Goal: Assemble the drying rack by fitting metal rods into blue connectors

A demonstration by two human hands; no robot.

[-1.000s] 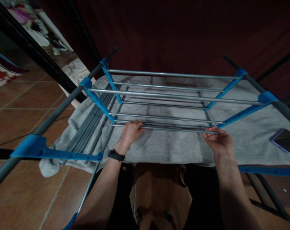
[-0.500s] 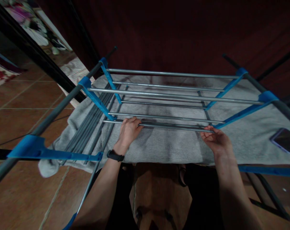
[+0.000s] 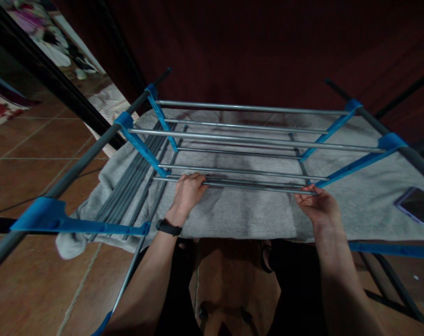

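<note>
A thin grey metal tube (image 3: 247, 186) runs level along the near side of a rack made of grey tubes and blue plastic brackets (image 3: 355, 166). My left hand (image 3: 189, 189) is closed over it towards its left end, which pokes out beside a left blue bracket (image 3: 145, 154). At the other end my right hand (image 3: 315, 199) pinches the tube between thumb and fingers, close to the low end of the right bracket. Just behind it, another rack crossbar (image 3: 240, 173) spans the two brackets. A black band sits on my left wrist.
Several loose grey tubes (image 3: 131, 182) lie on the grey cloth (image 3: 254, 217) at the left. A phone (image 3: 417, 204) rests on the cloth at the right. Another blue bracket (image 3: 86, 226) juts inward at the near left. A dark red curtain (image 3: 233, 51) hangs behind.
The tube has shifted slightly to the right, its right end now further over in my right hand. My right hand has moved a little to the right; the rack stays put.
</note>
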